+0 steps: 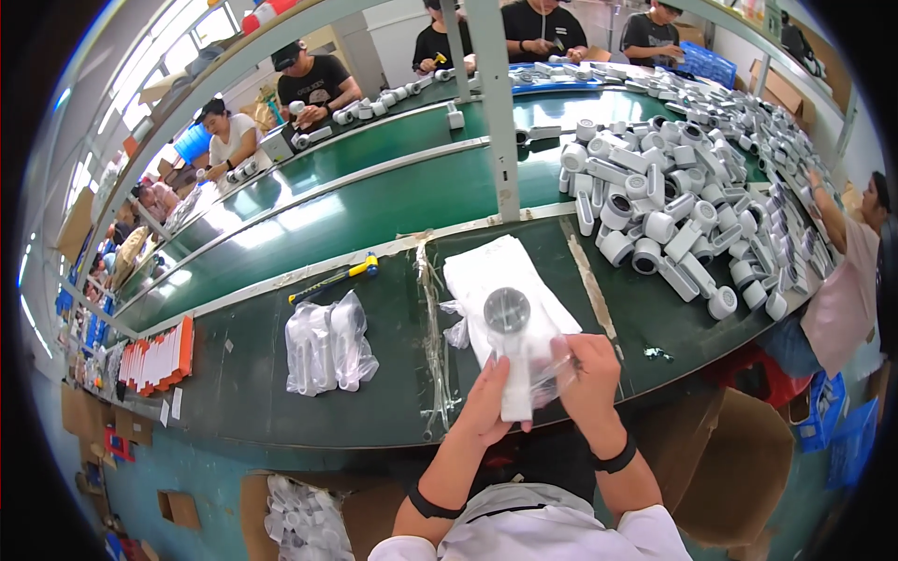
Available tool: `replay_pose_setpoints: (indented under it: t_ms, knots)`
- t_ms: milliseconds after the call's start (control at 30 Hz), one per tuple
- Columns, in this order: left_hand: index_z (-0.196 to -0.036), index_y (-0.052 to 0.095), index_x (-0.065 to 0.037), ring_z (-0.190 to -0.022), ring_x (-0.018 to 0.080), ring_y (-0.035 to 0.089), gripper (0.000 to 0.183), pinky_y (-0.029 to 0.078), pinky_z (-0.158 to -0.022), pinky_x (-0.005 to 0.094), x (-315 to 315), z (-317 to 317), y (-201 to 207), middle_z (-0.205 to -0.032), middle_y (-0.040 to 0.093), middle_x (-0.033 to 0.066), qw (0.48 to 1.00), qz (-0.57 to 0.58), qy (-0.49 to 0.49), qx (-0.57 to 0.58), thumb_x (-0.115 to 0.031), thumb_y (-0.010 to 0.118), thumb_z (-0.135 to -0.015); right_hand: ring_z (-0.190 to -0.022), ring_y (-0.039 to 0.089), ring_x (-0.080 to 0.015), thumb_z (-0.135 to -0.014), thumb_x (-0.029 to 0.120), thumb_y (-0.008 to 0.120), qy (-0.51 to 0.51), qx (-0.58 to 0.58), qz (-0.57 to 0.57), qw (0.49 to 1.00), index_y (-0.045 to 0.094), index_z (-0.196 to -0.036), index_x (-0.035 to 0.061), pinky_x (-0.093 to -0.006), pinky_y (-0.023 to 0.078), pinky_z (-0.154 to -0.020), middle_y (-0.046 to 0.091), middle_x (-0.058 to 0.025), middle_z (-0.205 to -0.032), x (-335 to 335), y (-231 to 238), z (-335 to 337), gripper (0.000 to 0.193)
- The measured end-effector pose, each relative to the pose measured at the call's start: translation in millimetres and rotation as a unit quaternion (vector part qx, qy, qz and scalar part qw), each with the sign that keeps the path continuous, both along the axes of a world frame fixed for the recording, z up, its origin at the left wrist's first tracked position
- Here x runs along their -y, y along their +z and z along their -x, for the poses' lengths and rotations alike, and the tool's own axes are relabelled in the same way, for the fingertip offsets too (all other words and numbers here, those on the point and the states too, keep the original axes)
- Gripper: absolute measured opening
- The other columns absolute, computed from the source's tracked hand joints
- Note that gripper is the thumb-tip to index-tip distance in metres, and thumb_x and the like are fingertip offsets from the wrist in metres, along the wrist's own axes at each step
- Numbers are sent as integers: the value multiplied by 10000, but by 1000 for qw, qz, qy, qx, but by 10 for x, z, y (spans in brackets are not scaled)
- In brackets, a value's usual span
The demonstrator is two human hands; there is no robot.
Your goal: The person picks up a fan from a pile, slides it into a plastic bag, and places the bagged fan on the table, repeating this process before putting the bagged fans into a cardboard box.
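Note:
A white handheld device with a round dark grey head (508, 311) is tilted before me, its head pointing away. My left hand (485, 404) is wrapped around its white handle. Clear plastic film, apparently a bag (543, 374), surrounds the handle, and my right hand (591, 376) pinches it on the right side. Under and beyond the device lies a stack of white sheets or bags (491, 266) on the dark green bench. To the left rest several bagged devices (329, 344) of a similar shape. A yellow-and-black tool (334, 278) lies behind them.
A large heap of white devices (669, 201) covers the right of the bench. Orange-and-white cartons (157, 357) stand at the left. Beyond a metal post (503, 122) runs a green conveyor belt (355, 201), with several people working behind it. Open cardboard boxes (734, 467) sit below the bench.

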State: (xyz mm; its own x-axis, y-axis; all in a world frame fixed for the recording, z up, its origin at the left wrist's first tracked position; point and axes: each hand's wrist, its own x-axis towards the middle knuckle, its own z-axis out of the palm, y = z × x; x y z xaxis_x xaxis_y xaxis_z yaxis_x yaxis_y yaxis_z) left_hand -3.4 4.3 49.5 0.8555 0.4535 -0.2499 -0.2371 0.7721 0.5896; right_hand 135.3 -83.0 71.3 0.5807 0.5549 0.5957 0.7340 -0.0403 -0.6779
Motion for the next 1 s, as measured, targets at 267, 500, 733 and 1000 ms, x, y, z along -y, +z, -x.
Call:
replay_pose_setpoints:
  t_ms: [267, 500, 733, 1000]
  knots:
    - [-1261, 471, -77, -719, 201, 637, 335, 481, -426, 321, -292, 452, 123, -1008, 634, 88, 974, -51, 218, -19, -191, 553, -957, -585, 569, -222, -789, 44, 725, 219, 34, -40, 974, 682, -858, -1, -291, 451, -545, 616, -114, -696, 80, -256, 350, 93]
    - [-1218, 569, -30, -738, 124, 628, 383, 491, -500, 253, -797, 1894, 113, -992, 667, 54, 740, -349, 494, -293, -46, 666, -847, -578, 518, -50, -822, 34, 702, 246, -178, 89, 949, 692, -878, -15, -213, 404, -513, 611, -27, -657, 284, -695, 221, 76]
    - [-1230, 562, 59, -997, 259, 636, 479, 474, -875, 341, -1556, 3164, -259, -1089, 665, 186, 506, -442, 508, -539, -150, 695, -821, -509, 517, -97, -810, 49, 708, 232, -188, 79, 951, 682, -794, -7, -233, 403, -490, 590, -60, -600, 198, -845, 295, 64]
    - [-1232, 591, -13, -1105, 359, 598, 509, 457, -923, 405, -1884, 2856, -451, -1171, 629, 219, 506, -417, 371, -658, -274, 676, -804, -486, 521, -125, -802, 55, 709, 202, -159, 63, 964, 685, -777, 9, -248, 403, -476, 582, -64, -593, 190, -867, 312, 57]
